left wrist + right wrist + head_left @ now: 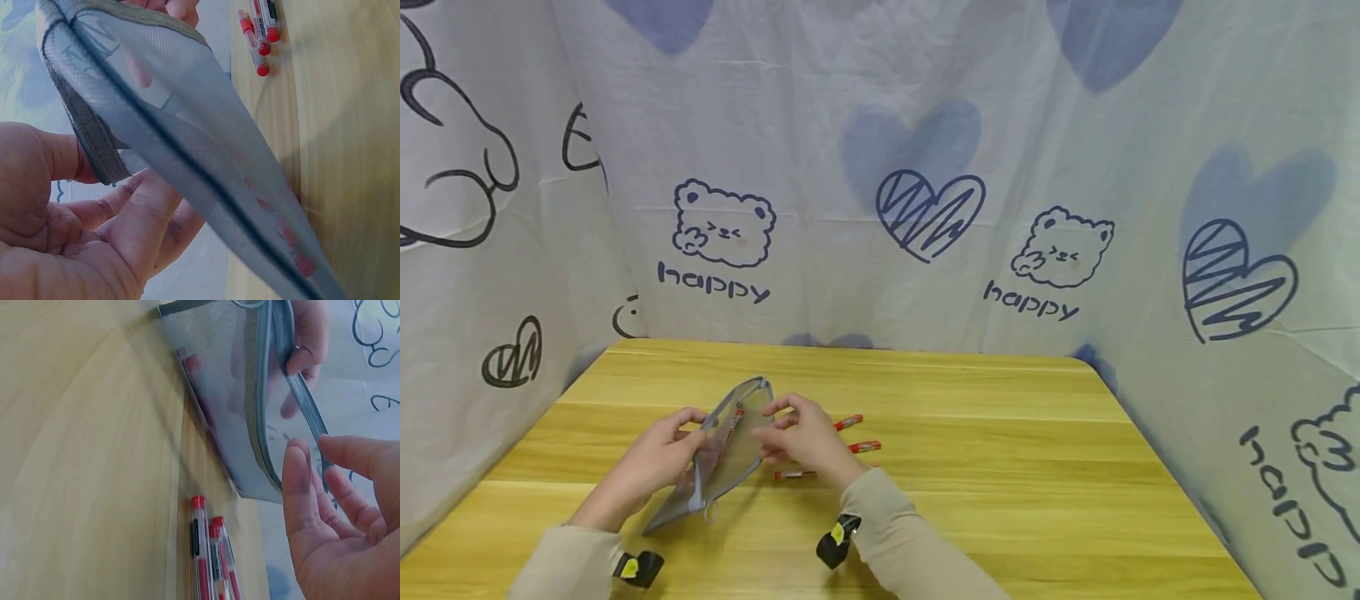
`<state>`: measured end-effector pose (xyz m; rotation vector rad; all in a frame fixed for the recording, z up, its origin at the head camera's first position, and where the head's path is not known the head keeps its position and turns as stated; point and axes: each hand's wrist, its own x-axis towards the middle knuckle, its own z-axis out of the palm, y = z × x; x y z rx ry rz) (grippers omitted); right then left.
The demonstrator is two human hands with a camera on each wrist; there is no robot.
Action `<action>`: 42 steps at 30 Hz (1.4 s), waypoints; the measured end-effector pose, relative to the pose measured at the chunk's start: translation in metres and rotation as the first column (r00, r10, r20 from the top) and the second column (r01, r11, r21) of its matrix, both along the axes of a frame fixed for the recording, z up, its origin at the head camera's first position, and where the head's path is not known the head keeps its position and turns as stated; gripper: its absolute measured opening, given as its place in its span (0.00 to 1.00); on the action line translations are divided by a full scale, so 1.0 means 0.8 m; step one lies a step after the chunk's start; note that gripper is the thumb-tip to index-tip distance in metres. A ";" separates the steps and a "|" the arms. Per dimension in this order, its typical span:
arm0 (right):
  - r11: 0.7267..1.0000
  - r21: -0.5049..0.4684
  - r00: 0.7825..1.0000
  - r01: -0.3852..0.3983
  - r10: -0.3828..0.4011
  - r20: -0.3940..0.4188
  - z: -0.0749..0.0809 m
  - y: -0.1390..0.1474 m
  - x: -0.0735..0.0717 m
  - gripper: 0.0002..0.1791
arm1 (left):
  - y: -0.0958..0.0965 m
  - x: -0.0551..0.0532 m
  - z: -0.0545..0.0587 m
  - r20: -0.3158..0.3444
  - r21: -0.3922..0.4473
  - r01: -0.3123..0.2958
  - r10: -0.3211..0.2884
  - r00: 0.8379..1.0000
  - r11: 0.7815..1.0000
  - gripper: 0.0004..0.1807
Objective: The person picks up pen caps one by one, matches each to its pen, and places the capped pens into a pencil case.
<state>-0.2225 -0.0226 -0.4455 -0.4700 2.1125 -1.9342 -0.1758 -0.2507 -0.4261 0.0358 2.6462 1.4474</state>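
Note:
A translucent mesh zip pouch (741, 454) with grey-blue edging stands tilted above the table, its mouth spread apart. My left hand (662, 454) pinches one edge of the mouth between thumb and fingers, as the left wrist view (112, 231) shows. At the opposite side of the mouth is my right hand (801, 433), its fingers (356, 456) loosely bent and parted around the opening, near or touching the edging. A red pen (732, 427) shows through the mesh inside the pouch. Three red-capped pens lie on the table right of it, partly behind my right hand.
The wood-grain table (1000, 467) has a printed cloth curtain (820, 250) on its far, left and right sides. Dark camera straps sit on both wrists. A small ring (711, 512) hangs at the pouch's near corner.

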 end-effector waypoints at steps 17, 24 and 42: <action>0.997 -0.014 0.996 -0.071 0.072 0.057 -0.006 0.040 -0.012 0.17 | 0.001 0.002 0.000 0.007 0.011 0.001 -0.001 1.000 1.000 0.24; 0.993 0.020 0.991 -0.118 0.117 0.065 -0.010 0.058 -0.013 0.18 | 0.000 0.003 0.000 0.009 0.014 0.009 -0.009 1.000 1.000 0.24; 0.971 0.160 0.981 -0.180 0.190 -0.046 -0.030 0.103 -0.023 0.19 | 0.001 0.003 -0.001 -0.019 0.009 0.022 -0.021 1.000 1.000 0.23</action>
